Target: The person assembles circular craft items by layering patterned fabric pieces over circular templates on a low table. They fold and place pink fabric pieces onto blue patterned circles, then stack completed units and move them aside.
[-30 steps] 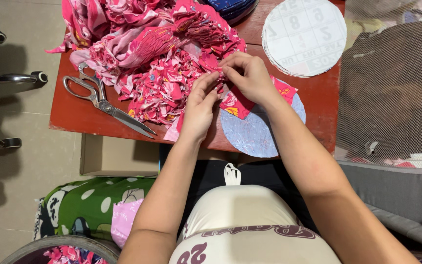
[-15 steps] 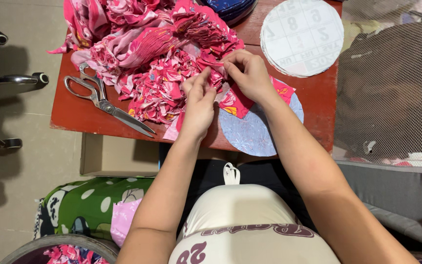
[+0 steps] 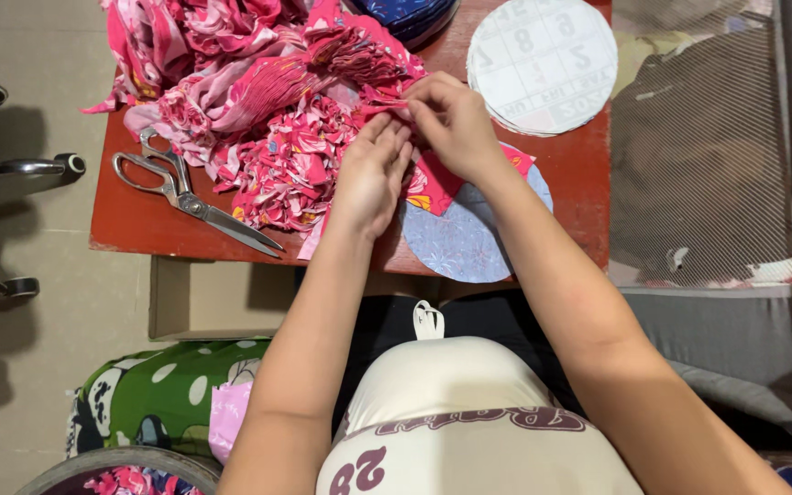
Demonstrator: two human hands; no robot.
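A heap of pink flowered fabric pieces (image 3: 268, 110) covers the far left half of a red-brown table (image 3: 130, 215). My left hand (image 3: 370, 174) lies flat on its near edge, fingers together, pressing a pink piece down. My right hand (image 3: 451, 119) is just beyond it, fingertips pinched on a folded pink fabric strip (image 3: 379, 103). Under both hands lies a pink piece (image 3: 433, 183) on a pale blue fabric circle (image 3: 465, 240) at the table's front edge.
Metal scissors (image 3: 185, 197) lie on the table's left. A stack of white card circles (image 3: 543, 64) sits at the far right, dark blue fabric (image 3: 410, 14) behind. A chair base (image 3: 11, 170) stands on the left floor, a green spotted bag (image 3: 167, 394) near my lap, mesh netting (image 3: 698, 156) on the right.
Both hands stay on the pink fabric. The left hand's fingers have straightened and slid a little forward toward the right hand's pinch.
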